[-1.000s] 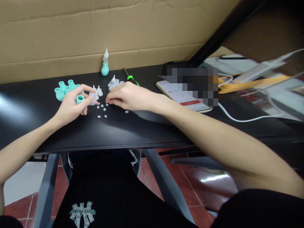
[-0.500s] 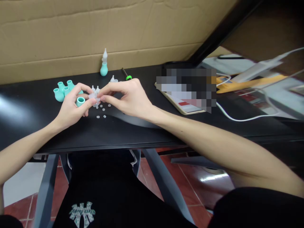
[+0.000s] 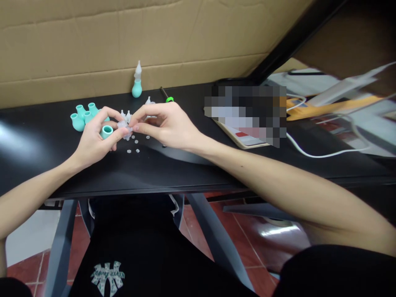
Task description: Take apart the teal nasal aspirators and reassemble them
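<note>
My left hand is closed, with a translucent plastic piece between thumb and forefinger. A teal rubber bulb, its open mouth facing up, sits in the crook of the same hand. My right hand pinches with thumb and forefinger at the right edge of the translucent piece; whatever lies between those fingertips is too small to make out. Just behind the fingers stand several clear pointed nozzles. Small translucent discs lie scattered on the black table below my hands.
Several teal bulbs are grouped left of my hands. At the back stands a bulb with a nozzle fitted. A green-collared tool lies behind my right hand. Farther right are a phone-like device, partly blurred out, and a white cable.
The view has shifted slightly. Both hands stay together at the translucent piece, with nearly the same finger positions.
</note>
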Action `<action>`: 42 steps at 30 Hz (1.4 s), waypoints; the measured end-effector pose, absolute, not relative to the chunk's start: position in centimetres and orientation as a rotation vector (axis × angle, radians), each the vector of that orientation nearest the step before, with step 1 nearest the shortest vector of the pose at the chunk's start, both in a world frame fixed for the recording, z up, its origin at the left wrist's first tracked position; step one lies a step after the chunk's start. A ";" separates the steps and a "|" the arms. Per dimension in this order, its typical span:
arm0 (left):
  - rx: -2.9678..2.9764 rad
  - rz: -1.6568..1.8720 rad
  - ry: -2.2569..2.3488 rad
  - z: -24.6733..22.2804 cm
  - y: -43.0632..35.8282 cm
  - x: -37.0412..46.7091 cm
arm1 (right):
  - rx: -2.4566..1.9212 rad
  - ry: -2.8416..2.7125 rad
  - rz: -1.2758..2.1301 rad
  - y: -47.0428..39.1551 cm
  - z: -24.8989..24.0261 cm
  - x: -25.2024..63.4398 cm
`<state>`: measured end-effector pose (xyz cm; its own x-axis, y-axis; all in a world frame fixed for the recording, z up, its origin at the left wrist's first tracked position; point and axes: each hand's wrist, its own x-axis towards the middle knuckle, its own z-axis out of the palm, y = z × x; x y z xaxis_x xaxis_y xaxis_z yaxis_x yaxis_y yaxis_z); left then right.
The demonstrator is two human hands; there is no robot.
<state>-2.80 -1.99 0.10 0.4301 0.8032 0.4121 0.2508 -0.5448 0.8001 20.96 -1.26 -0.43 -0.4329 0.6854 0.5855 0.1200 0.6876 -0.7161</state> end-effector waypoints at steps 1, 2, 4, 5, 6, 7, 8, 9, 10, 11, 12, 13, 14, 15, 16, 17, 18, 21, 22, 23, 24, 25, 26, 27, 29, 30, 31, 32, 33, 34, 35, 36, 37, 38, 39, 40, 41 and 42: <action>2.028 1.070 0.885 0.0 -1.9 -2.8 | -0.628 -1.934 0.771 -1.3 -0.4 21.0; 2.030 1.063 0.887 0.0 -1.9 -2.8 | -0.632 -1.930 0.799 -1.3 -0.3 21.0; 2.032 1.062 0.886 0.0 -1.9 -2.8 | -0.638 -1.930 0.851 -1.2 -0.2 21.0; 2.035 1.067 0.886 0.0 -1.9 -2.8 | -0.637 -1.934 0.878 -1.1 -0.1 21.1; 2.041 1.069 0.886 0.0 -1.9 -2.8 | -0.634 -1.937 0.906 -1.1 -0.1 21.1; 2.048 1.068 0.887 0.0 -1.9 -2.8 | -0.631 -1.940 0.934 -1.0 -0.1 21.2; 2.057 1.065 0.886 0.0 -2.0 -2.8 | -0.625 -1.942 0.961 -0.9 -0.1 21.2; 2.071 1.055 0.883 0.0 -2.0 -2.9 | -0.618 -1.943 0.985 -0.8 -0.1 21.3; 2.087 1.044 0.884 0.0 -2.0 -2.9 | -0.612 -1.945 1.001 -0.7 -0.1 21.3; 2.104 1.039 0.888 -0.1 -2.0 -3.0 | -0.608 -1.948 1.007 -0.7 -0.2 21.4; 2.120 1.036 0.895 -0.1 -2.1 -3.0 | -0.606 -1.952 1.003 -0.7 -0.2 21.4; 2.131 1.041 0.906 -0.2 -2.1 -3.1 | -0.605 -1.956 0.990 -0.7 -0.2 21.4; 2.138 1.048 0.921 -0.2 -2.2 -3.1 | -0.606 -1.959 0.974 -0.7 -0.2 21.4; 2.142 1.056 0.933 -0.3 -2.2 -3.1 | -0.607 -1.958 0.957 -0.8 -0.2 21.4; 2.143 1.063 0.936 -0.3 -2.3 -3.2 | -0.605 -1.955 0.943 -0.9 -0.2 21.3; 2.144 1.068 0.935 -0.4 -2.3 -3.2 | -0.602 -1.949 0.935 -1.1 -0.2 21.3; 2.143 1.078 0.931 -0.4 -2.4 -3.2 | -0.601 -1.941 0.934 -1.2 -0.2 21.2; 2.137 1.101 0.922 -0.4 -2.5 -3.1 | -0.613 -1.897 0.982 -1.4 -0.3 21.0; 2.140 1.105 0.924 -0.4 -2.5 -3.1 | -0.619 -1.877 1.017 -1.5 -0.3 20.9; 2.148 1.105 0.925 -0.4 -2.6 -3.1 | -0.623 -1.857 1.060 -1.5 -0.2 20.9; 2.160 1.103 0.926 -0.4 -2.6 -3.1 | -0.625 -1.837 1.108 -1.5 -0.2 20.9; 2.175 1.102 0.926 -0.4 -2.6 -3.1 | -0.626 -1.814 1.157 -1.5 -0.2 20.9; 2.191 1.105 0.927 -0.5 -2.7 -3.2 | -0.629 -1.792 1.203 -1.5 -0.1 20.8; 2.208 1.107 0.926 -0.5 -2.7 -3.2 | -0.637 -1.769 1.240 -1.5 -0.1 20.8; 2.250 1.120 0.929 -0.7 -2.8 -3.2 | -0.661 -1.735 1.284 -1.5 -0.1 20.8; 2.274 1.126 0.931 -0.8 -2.9 -3.3 | -0.674 -1.728 1.289 -1.5 0.0 20.8; 2.298 1.130 0.930 -0.8 -3.0 -3.2 | -0.684 -1.730 1.286 -1.5 0.0 20.7; 2.322 1.134 0.925 -0.8 -3.1 -3.2 | -0.689 -1.737 1.276 -1.5 0.0 20.7; 2.343 1.135 0.918 -0.8 -3.2 -3.2 | -0.689 -1.745 1.262 -1.5 0.0 20.6; 2.357 1.136 0.912 -0.8 -3.3 -3.1 | -0.684 -1.752 1.245 -1.5 0.0 20.6; 2.362 1.137 0.908 -0.7 -3.4 -3.0 | -0.676 -1.756 1.223 -1.6 0.0 20.6; 2.356 1.144 0.906 -0.6 -3.4 -2.9 | -0.665 -1.756 1.198 -1.6 -0.1 20.5; 2.338 1.153 0.904 -0.5 -3.4 -2.9 | -0.651 -1.754 1.170 -1.6 -0.1 20.5; 2.308 1.162 0.902 -0.4 -3.4 -2.8 | -0.633 -1.749 1.142 -1.7 -0.2 20.5; 2.268 1.170 0.901 -0.3 -3.3 -2.8 | -0.615 -1.744 1.120 -1.7 -0.2 20.5; 2.229 1.172 0.896 -0.3 -3.2 -2.7 | -0.598 -1.744 1.110 -1.7 -0.3 20.5; 2.195 1.170 0.891 -0.2 -3.1 -2.7 | -0.587 -1.745 1.111 -1.7 -0.3 20.5; 2.169 1.167 0.890 -0.2 -3.1 -2.7 | -0.585 -1.748 1.121 -1.7 -0.3 20.4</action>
<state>-2.73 -3.09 -0.19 0.4141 0.7476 0.5193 0.3029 -0.6512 0.6959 20.44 -1.66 -0.30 -0.4392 0.7740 0.4560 -0.0919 0.4662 -0.8799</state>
